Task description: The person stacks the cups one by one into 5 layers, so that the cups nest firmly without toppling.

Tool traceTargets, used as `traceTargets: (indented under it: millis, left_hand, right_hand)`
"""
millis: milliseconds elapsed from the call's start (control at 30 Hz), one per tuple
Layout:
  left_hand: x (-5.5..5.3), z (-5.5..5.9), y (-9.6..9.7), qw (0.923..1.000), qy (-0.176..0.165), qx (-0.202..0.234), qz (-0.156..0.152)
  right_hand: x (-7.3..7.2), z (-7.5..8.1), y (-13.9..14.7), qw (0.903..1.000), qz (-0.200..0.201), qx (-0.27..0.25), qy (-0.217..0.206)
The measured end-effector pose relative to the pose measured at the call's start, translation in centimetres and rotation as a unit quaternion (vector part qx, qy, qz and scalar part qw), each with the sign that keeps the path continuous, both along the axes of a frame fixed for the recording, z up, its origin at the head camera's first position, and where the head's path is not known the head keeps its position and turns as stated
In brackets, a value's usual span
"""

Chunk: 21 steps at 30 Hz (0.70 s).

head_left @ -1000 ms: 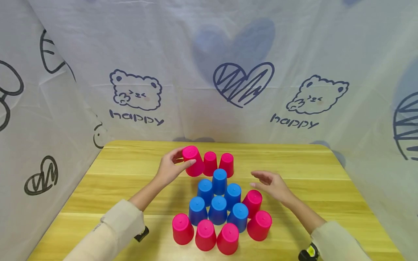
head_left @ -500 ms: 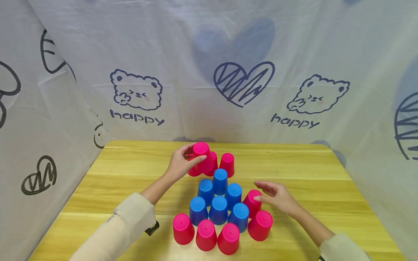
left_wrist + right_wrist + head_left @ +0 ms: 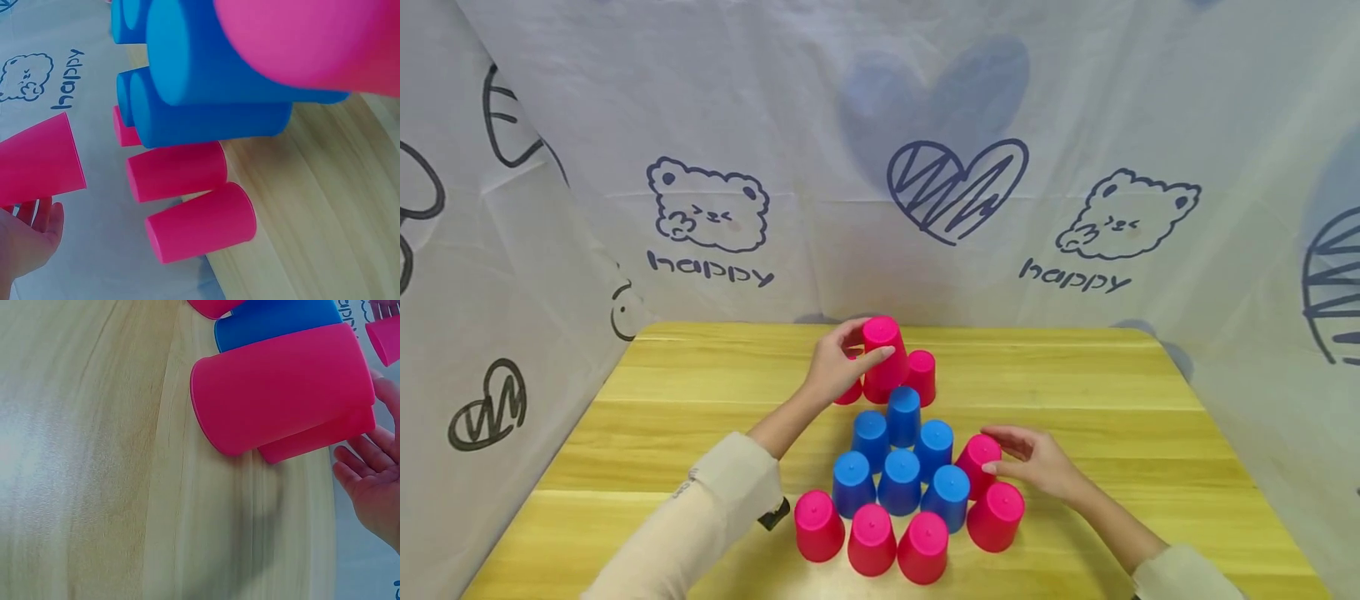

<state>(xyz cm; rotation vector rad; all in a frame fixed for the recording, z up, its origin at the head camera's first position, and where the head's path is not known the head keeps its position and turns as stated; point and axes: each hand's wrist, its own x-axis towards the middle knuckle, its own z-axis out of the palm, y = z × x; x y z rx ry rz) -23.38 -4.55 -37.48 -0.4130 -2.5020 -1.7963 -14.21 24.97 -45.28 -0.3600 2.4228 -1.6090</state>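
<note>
Left hand (image 3: 838, 362): thumb and fingers curl about the sides of a raised pink cup (image 3: 889, 371). Right hand (image 3: 1033, 458): fingers loosely extended and parted from the thumb, on either side of a right-hand pink cup (image 3: 976, 460); whether they touch its wall cannot be told.

The raised pink cup is inverted, with its closed narrow end upward and its wide rim downward; its long axis is close to vertical. In the head view it overlaps the middle of a back row of pink cups (image 3: 922, 379), and the left wrist view shows its rim apart from the standing cups. The right-hand pink cup likewise stands mouth down, axis upright, just beside the blue group.

Six blue cups (image 3: 899, 482), also inverted, form a triangle with its apex toward the back row. Nearer the wearer, a front row of three pink cups (image 3: 872, 542) borders the blue base, and a corner pink cup (image 3: 996, 518) stands at its right.

All the standing cups rest on a wood-grained table (image 3: 700, 375). Pale sleeves (image 3: 730, 492) cover the forearms. Behind hangs a white cloth (image 3: 805, 108) printed with hearts, bear heads and the word "happy".
</note>
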Motion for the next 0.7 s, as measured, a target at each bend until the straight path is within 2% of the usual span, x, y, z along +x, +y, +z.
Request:
traceTargets:
  millis: [367, 700]
  left_hand:
    - [-0.3, 0.8, 2.5, 1.0, -0.008, 0.004, 0.0]
    - [-0.6, 0.4, 4.9, 0.9998, -0.016, -0.001, -0.007]
  right_hand:
    - [0.0, -0.1, -0.1, 1.0, 0.003, -0.008, -0.002]
    - [-0.1, -0.6, -0.2, 0.9991, 0.015, -0.037, -0.01]
